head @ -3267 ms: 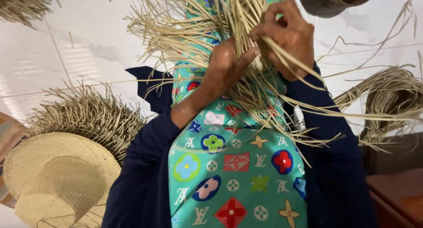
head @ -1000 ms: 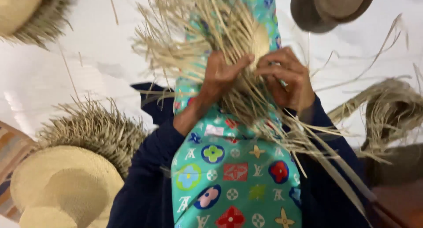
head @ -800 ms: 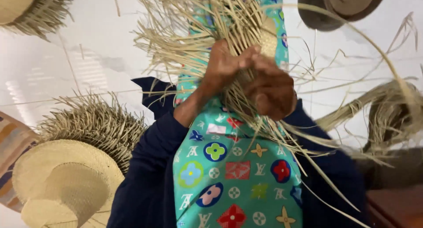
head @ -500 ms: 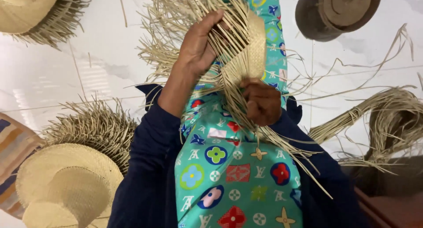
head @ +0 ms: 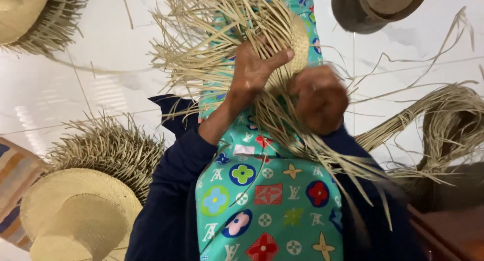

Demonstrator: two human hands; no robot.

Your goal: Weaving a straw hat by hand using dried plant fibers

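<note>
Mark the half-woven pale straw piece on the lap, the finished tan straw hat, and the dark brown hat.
half-woven pale straw piece [head: 297, 41], head view, tight woven patch by the left thumb.
finished tan straw hat [head: 80, 218], head view, lower left, on its crown.
dark brown hat [head: 375, 6], head view, top right, on its brim.

One camera sits on my head, looking steeply down and close over my lap and the half-woven straw hat [head: 237, 44], with white tiled floor [head: 60, 89] around.
</note>
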